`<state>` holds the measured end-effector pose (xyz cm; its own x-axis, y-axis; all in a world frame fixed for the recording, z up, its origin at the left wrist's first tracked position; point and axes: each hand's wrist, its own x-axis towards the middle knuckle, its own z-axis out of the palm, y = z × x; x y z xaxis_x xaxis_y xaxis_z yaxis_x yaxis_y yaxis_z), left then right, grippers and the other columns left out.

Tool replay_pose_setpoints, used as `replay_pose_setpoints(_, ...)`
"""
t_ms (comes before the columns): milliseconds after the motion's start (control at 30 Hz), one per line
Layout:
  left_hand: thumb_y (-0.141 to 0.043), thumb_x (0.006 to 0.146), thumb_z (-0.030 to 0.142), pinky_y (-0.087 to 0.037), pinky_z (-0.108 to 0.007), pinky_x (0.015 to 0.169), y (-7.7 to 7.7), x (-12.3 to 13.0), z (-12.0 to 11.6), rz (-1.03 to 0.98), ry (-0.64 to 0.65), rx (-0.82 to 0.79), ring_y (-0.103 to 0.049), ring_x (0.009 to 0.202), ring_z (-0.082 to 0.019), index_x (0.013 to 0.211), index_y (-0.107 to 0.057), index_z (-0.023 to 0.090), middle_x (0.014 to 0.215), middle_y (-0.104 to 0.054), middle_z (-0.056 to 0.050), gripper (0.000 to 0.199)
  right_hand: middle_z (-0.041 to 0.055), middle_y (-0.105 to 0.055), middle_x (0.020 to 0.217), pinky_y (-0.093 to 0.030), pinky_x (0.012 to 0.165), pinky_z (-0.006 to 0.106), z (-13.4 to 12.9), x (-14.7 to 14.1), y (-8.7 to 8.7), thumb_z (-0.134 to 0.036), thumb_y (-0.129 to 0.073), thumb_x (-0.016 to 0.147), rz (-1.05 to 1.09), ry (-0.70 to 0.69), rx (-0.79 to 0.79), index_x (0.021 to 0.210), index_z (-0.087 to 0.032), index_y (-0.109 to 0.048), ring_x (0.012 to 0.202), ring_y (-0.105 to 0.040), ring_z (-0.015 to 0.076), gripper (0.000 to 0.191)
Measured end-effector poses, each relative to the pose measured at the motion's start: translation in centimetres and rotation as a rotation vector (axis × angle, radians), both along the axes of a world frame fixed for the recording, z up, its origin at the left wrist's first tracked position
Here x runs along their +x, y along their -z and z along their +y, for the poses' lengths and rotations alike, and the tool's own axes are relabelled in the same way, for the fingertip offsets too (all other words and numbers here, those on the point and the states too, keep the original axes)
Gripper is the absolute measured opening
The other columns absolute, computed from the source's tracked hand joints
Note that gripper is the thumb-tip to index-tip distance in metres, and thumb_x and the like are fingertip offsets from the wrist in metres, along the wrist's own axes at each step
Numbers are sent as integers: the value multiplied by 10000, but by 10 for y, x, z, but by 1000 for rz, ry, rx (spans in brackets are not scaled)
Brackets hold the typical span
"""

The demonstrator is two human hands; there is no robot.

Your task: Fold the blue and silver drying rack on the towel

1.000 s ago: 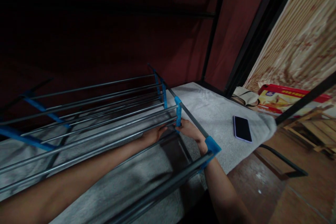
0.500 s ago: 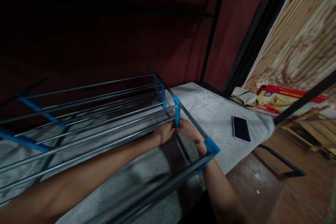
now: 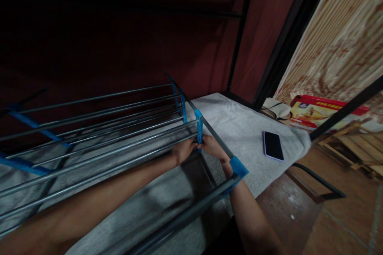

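A rack of grey metal tubes [image 3: 125, 146] with blue plastic joints lies across a grey-white blanket [image 3: 223, 109]. Both of my hands meet at the lower end of a blue slotted connector [image 3: 199, 129] on the rack's right side. My left hand [image 3: 183, 149] reaches in under the tubes, its fingers closed around the connector's bottom. From the other side my right hand [image 3: 213, 147] pinches the same spot, its forearm passing beneath the blue corner joint [image 3: 238, 166]. Exactly what the fingertips press is hidden.
A phone [image 3: 273, 146] lies on the blanket at right. Beyond it are a white cloth bag [image 3: 277, 108], a red and yellow box [image 3: 323, 111] and a wooden pallet [image 3: 359, 141]. Black bed frame posts [image 3: 239, 40] stand around, and a black metal bar [image 3: 320, 181] juts out low over the floor.
The view has shifted slightly, so everything sits a little further left. Both hands remain at the blue connector, fingers drawn a little closer around its lower end.
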<state>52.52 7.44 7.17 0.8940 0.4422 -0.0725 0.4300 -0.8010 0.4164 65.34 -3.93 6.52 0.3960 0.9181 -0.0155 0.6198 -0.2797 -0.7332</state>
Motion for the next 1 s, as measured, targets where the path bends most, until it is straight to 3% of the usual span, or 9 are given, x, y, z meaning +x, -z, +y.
replay_pose_setpoints(233, -409, 1000, 332, -514, -364, 950, 2, 1, -6, 46, -2, 104, -667, 1136, -259, 1221, -643, 241, 1233, -712, -81, 335, 65, -750, 1070, -491, 899, 322, -1, -4, -6, -150, -598, 867, 24, -17, 39, 925, -265, -704, 1020, -670, 251, 167)
replay_pose_setpoints(467, -365, 1002, 299, -522, -376, 903, 4, -2, -8, 84, 8, 137, -695, 1058, -266, 1123, -667, 202, 1111, -737, -118, 339, 76, -736, 996, -473, 826, 307, 0, -2, -1, -130, -607, 833, 1, -5, 45, 908, -182, -672, 942, -659, 230, 112)
replay_pose_setpoints(667, -314, 1012, 296, -518, -363, 909, 7, -4, -11, 93, 25, 116, -694, 1072, -251, 1117, -664, 207, 1127, -740, -115, 375, 76, -734, 1025, -473, 833, 290, 1, 0, 3, -107, -590, 823, -1, -4, 51, 926, -183, -674, 956, -654, 211, 154)
replay_pose_setpoints(1000, -383, 992, 296, -511, -345, 958, 2, 0, -3, 72, 26, 70, -676, 1132, -245, 1148, -684, 222, 1204, -731, -82, 347, 61, -743, 926, -506, 853, 322, 1, 1, 5, -129, -621, 827, -9, -17, 75, 898, -192, -696, 916, -671, 223, 121)
